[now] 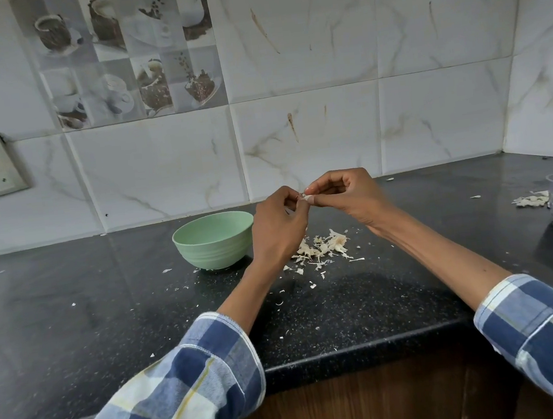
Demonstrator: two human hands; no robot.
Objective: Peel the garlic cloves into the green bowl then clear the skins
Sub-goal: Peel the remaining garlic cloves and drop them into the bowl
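A small pale garlic clove (pixel 307 198) is pinched between the fingertips of both hands, held up above the worktop (pixel 72 301), mostly hidden by the fingers. The green bowl (pixel 215 241) stands upright on the worktop, just left of the hands; its inside cannot be seen. A loose heap of dry, whitish skins (pixel 322 248) lies just right of the bowl, with small flakes scattered around it

Both forearms are bare. Each sleeve, left (pixel 188 388) and right (pixel 547 333), is pushed up toward the elbow: a woven check of navy, pale blue and white, crossed by thin yellow lines, with stitched cuff edges.
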